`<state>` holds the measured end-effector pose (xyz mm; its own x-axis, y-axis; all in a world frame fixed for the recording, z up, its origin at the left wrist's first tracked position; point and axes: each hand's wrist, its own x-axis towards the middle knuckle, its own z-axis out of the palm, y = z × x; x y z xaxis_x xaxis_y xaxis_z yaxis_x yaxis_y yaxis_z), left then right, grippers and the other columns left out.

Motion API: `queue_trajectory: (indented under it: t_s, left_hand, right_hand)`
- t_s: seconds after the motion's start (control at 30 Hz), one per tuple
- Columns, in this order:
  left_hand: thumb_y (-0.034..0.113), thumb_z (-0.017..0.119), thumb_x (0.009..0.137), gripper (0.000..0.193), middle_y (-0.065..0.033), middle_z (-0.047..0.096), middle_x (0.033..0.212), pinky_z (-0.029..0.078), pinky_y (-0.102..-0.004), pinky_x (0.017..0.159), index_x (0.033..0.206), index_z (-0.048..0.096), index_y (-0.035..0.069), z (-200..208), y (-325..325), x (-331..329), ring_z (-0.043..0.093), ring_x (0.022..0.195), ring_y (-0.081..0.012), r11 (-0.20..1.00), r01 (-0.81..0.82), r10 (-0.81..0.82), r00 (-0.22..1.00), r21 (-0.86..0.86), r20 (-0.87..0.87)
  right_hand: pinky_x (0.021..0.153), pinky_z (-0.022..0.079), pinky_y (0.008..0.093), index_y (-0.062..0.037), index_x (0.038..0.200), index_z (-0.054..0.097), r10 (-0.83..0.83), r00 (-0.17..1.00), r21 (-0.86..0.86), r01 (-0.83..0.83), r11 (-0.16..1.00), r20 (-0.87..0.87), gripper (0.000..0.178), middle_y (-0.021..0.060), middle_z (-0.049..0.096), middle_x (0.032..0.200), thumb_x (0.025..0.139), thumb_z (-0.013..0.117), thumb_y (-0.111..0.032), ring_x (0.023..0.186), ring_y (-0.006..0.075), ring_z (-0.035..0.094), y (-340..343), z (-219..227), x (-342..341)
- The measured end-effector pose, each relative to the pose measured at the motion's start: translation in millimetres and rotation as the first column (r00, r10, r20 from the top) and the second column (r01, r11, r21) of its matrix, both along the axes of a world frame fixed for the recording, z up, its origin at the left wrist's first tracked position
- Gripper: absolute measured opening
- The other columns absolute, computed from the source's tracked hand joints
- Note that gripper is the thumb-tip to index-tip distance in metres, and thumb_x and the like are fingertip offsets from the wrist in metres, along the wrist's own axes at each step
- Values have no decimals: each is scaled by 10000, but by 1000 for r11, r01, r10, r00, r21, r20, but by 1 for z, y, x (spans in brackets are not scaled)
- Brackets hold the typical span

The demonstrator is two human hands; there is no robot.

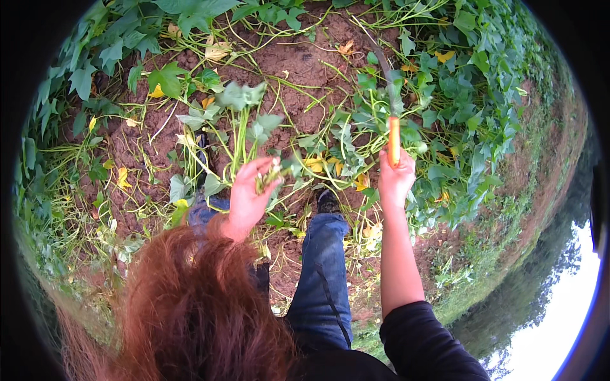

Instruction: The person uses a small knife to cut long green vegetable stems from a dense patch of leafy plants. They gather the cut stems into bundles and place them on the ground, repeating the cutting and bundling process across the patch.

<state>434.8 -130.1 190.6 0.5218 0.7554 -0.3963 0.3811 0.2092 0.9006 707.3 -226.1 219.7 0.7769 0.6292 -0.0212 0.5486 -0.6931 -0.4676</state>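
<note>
My left hand (246, 195) is closed around a bunch of leafy green vine stems (240, 141). Their pale ends (269, 176) stick out between my thumb and fingers, and the leaves spread away from me. In my right hand (397, 180) is a sickle, gripped by its orange handle (394, 141). Its long, thin, dark blade (385, 71) points away from me and curves to the left at the tip. The blade lies over green vines (362, 120) at the right; I cannot tell whether it touches them.
Reddish-brown soil (298, 66) shows between trailing stems and yellow leaves (123, 178). Dense green foliage (470, 120) grows along the right and far sides. My jeans-clad leg (324, 273) and dark shoe (328, 202) stand among the vines. Hair (197, 311) hides the lower left.
</note>
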Motion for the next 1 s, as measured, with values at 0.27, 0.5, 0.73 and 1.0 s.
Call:
queue_trajectory:
  t_s: [0.27, 0.5, 0.73, 1.0]
  left_hand:
    - [237, 637, 839, 422, -34, 494, 1352, 228, -410, 1109, 1252, 572, 175, 11, 58, 75, 331, 1333, -273, 933, 306, -349, 899, 191, 263]
    - [287, 729, 782, 673, -18, 519, 1252, 341, -366, 1021, 1345, 427, 77, -19, 46, 60, 470, 1161, -145, 747, 529, -241, 779, -402, 579]
    - [188, 767, 717, 433, -67, 667, 917, 499, -295, 777, 1089, 604, 39, -34, 30, 66, 617, 824, -122, 863, 400, -380, 917, -308, 125]
    - [132, 674, 821, 195, 13, 628, 746, 412, -207, 481, 989, 649, 36, -68, 52, 102, 486, 536, -41, 964, 167, -208, 959, -207, -194]
  right_hand:
    - [827, 472, 241, -15, 1099, 639, 11, 667, 197, 205, 959, -745, 307, 16, 650, 988, 797, 692, -6, 893, 74, 584, 27, 40, -93]
    - [588, 471, 198, -16, 928, 638, -25, 370, 155, 447, 881, -929, 163, 10, 645, 801, 786, 718, -18, 673, 53, 587, 46, 36, -105]
    - [633, 503, 211, -6, 1090, 617, -58, 326, 73, 375, 924, -944, 324, 28, 658, 881, 790, 721, -71, 747, 67, 600, 37, 4, -72]
    - [714, 517, 433, -31, 1111, 565, -447, 887, -452, 354, 819, -114, 459, 194, 666, 854, 846, 621, -401, 770, 345, 660, -54, -57, 123]
